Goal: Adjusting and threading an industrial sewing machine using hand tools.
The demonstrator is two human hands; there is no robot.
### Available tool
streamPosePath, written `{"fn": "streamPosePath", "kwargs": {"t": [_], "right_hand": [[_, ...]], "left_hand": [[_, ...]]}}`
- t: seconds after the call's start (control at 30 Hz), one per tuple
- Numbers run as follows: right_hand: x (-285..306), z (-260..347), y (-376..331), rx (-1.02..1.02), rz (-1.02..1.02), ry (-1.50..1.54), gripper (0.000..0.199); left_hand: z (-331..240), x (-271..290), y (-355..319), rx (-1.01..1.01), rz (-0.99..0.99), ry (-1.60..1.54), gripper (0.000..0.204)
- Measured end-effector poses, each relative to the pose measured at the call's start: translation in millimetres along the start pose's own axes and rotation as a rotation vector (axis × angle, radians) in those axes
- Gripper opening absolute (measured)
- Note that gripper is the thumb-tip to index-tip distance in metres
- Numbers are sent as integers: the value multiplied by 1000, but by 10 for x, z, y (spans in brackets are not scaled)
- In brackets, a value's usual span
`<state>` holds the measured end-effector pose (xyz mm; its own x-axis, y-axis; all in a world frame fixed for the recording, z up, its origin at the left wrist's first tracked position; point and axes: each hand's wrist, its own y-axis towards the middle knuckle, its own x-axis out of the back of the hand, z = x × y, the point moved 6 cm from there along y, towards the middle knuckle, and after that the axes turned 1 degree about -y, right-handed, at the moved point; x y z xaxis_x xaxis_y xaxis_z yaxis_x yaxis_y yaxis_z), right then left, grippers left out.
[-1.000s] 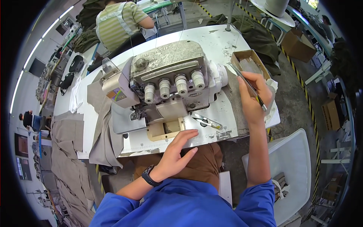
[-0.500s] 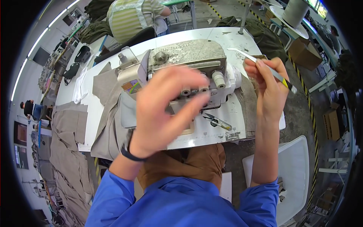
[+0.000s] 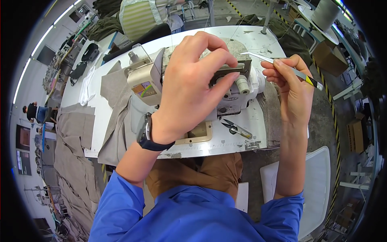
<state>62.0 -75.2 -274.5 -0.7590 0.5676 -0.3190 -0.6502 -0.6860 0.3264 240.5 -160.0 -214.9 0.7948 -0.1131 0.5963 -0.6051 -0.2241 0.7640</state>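
Note:
A pale sewing machine (image 3: 231, 105), likely an overlocker, stands on the white table in front of me. Over its top reaches my left hand (image 3: 193, 78), a dark watch on the wrist. Its thumb and forefinger are bent toward each other with a gap between the tips, and nothing shows in them. To the right of the machine head, my right hand (image 3: 293, 78) grips metal tweezers (image 3: 294, 71) with a bent tip pointing left over the machine. Thread snips (image 3: 238, 129) lie on the table in front of the machine. My left hand hides much of the machine's middle.
Grey-brown fabric pieces (image 3: 117, 90) lie left of the machine, and more fabric (image 3: 72, 149) is heaped farther left. A white plastic bin (image 3: 316, 181) stands on the floor at right. Behind the table sits another person (image 3: 141, 20) in a striped top.
My left hand has risen up and to the right, toward the machine's top, and its finger gap has narrowed. The right hand with the tweezers has barely moved. The view has shifted slightly.

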Motion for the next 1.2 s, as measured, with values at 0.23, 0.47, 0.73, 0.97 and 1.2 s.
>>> {"fn": "streamPosePath", "kwargs": {"t": [0.23,0.47,0.73,0.97,1.2], "right_hand": [[4,10,56,11,-9,-26,8],[1,33,0,9,18,-52,8],[34,52,44,34,-20,-14,8],[51,64,66,7,19,-60,8],[46,78,85,21,40,-82,8]], "left_hand": [[-37,-121,0,-27,-41,69,24],[-16,-198,12,-11,-63,128,25],[-6,-252,10,-12,-69,142,26],[2,-243,11,-10,-73,145,25],[10,-269,24,-18,-88,142,25]]}}
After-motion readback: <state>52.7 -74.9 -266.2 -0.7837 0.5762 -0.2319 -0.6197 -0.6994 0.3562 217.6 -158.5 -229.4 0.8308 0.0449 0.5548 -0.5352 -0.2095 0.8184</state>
